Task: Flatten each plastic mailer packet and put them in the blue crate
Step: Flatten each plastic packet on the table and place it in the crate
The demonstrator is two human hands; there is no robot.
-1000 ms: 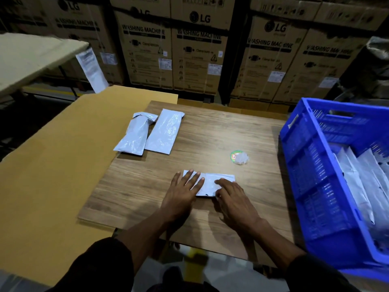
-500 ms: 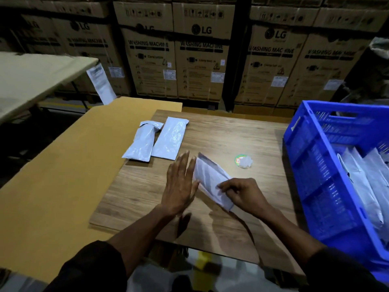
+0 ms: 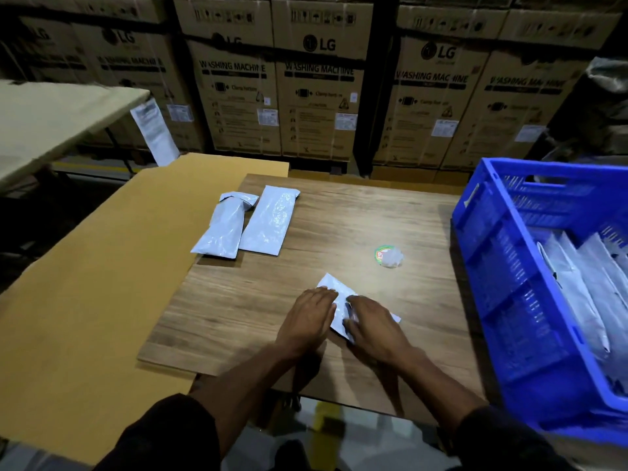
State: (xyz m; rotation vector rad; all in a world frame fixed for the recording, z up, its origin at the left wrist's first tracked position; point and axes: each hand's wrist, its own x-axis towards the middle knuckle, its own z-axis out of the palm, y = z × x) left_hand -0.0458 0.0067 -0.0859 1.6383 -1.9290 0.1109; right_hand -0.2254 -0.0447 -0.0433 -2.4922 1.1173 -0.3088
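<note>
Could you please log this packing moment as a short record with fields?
work surface: wooden board
packet being flattened: under both hands, near the board's front edge
left hand: flat on the packet
right hand: fingers pressing the packet
waiting packets: two, side by side at the board's far left
blue crate: right of the board, packets already inside
other: small round sticker

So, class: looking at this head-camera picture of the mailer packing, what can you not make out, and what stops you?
- Mailer under the hands: mostly covered by the left hand and right hand, so how flat it is stays unknown.
- Blue crate: cut off by the right edge, so its packets cannot be counted.
- Round sticker: too small and glared to read.
- Box labels: too small and blurred.
</note>
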